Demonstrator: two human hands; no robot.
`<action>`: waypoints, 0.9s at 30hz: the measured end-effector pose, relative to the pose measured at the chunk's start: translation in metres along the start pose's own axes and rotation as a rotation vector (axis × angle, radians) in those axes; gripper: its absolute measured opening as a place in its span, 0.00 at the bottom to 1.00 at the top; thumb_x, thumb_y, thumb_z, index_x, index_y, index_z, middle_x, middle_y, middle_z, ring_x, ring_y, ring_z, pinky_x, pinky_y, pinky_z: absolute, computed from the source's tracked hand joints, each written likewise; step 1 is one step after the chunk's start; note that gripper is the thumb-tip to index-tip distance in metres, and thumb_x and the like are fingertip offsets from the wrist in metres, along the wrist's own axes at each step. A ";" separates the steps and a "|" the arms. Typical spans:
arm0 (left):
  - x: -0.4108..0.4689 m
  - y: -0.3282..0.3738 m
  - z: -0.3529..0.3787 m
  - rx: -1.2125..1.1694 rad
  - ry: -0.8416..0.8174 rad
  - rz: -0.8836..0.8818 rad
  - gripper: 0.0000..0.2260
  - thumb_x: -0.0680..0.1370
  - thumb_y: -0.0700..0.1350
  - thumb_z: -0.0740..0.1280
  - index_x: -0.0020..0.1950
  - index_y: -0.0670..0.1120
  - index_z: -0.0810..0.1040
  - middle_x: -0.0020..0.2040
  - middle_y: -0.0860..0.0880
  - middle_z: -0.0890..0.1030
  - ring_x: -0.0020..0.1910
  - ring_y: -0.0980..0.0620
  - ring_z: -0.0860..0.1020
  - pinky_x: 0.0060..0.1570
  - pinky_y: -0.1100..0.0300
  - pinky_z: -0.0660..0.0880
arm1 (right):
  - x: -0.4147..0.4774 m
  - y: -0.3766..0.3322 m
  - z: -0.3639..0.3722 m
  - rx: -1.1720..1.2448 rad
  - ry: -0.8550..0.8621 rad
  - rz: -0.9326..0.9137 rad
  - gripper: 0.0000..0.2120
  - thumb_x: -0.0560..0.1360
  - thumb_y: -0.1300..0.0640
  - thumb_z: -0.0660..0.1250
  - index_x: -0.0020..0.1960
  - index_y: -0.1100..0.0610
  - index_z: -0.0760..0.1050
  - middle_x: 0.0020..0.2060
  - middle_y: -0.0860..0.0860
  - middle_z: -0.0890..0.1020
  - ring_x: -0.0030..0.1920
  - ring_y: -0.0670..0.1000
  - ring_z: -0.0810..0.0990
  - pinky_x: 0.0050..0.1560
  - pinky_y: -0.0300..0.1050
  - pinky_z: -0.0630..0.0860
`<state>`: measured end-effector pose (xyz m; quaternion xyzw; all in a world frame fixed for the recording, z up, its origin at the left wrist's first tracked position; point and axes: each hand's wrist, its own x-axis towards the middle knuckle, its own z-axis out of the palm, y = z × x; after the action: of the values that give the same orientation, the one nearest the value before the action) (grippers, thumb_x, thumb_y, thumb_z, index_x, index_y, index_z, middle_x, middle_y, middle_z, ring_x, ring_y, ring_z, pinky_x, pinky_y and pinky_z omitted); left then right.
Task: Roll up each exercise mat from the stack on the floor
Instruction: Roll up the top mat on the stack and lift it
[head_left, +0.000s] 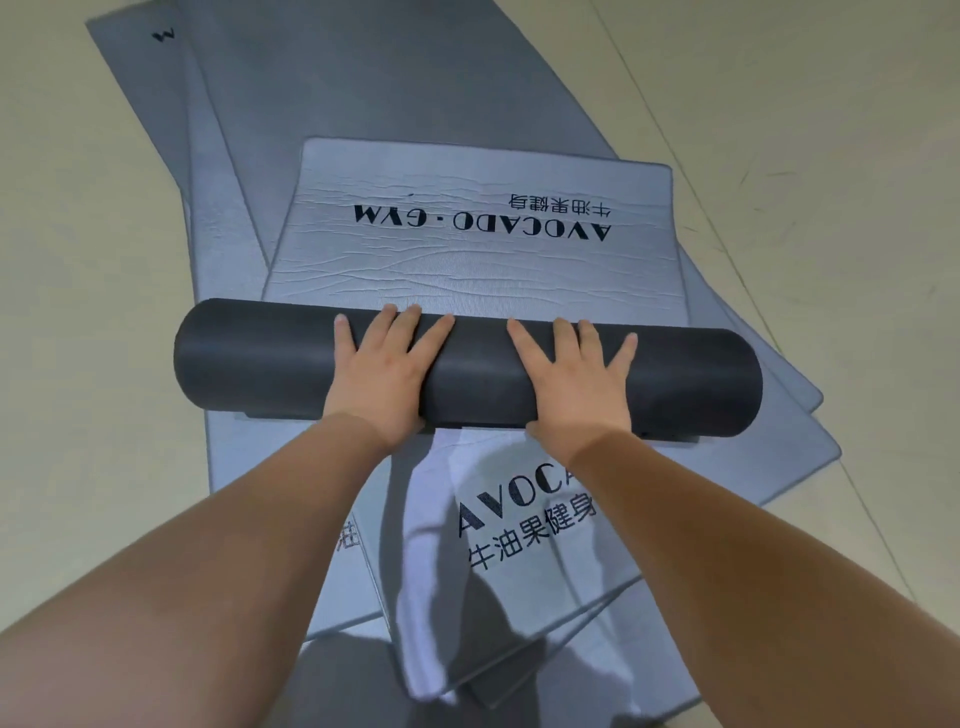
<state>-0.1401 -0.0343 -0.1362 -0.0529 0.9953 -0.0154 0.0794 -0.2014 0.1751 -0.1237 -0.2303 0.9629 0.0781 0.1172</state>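
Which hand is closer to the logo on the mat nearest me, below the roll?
Right. The right hand lies flat on the rolled mat just above that logo; the left hand lies flat on it too, farther off to the logo's left.

Dark roll (483, 374) under the fingers (566, 338) hides its own inner turns and the strip of stack (228, 234) beneath. Nearer than the fingers, the right forearm (727, 561) cuts a printed word (514, 499) off after "AVOCA"; the left forearm (234, 545) covers most of another print (349, 538). Beyond the fingers, the stack runs off the top edge, mat count unclear.
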 end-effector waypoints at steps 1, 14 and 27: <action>0.000 0.000 -0.001 0.010 0.000 0.014 0.50 0.65 0.49 0.78 0.81 0.56 0.54 0.77 0.45 0.63 0.77 0.41 0.60 0.72 0.30 0.53 | -0.003 0.001 0.002 -0.001 0.006 -0.003 0.57 0.74 0.53 0.75 0.80 0.39 0.32 0.82 0.59 0.54 0.82 0.65 0.49 0.74 0.80 0.45; -0.064 0.053 -0.026 0.009 -0.160 0.080 0.35 0.70 0.52 0.72 0.74 0.51 0.63 0.58 0.46 0.75 0.58 0.43 0.71 0.57 0.49 0.66 | -0.054 0.041 -0.010 0.055 -0.113 -0.172 0.51 0.69 0.45 0.78 0.81 0.34 0.48 0.77 0.50 0.63 0.79 0.56 0.56 0.77 0.75 0.45; -0.034 0.022 -0.039 -0.434 -0.434 -0.083 0.55 0.58 0.61 0.82 0.81 0.62 0.58 0.74 0.52 0.70 0.73 0.43 0.68 0.68 0.40 0.69 | -0.076 0.011 0.017 0.089 -0.005 -0.106 0.69 0.61 0.21 0.70 0.75 0.40 0.19 0.78 0.56 0.24 0.78 0.64 0.24 0.75 0.74 0.31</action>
<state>-0.1149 -0.0078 -0.0927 -0.1113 0.9322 0.2059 0.2760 -0.1371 0.2205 -0.1188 -0.2753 0.9515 0.0293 0.1340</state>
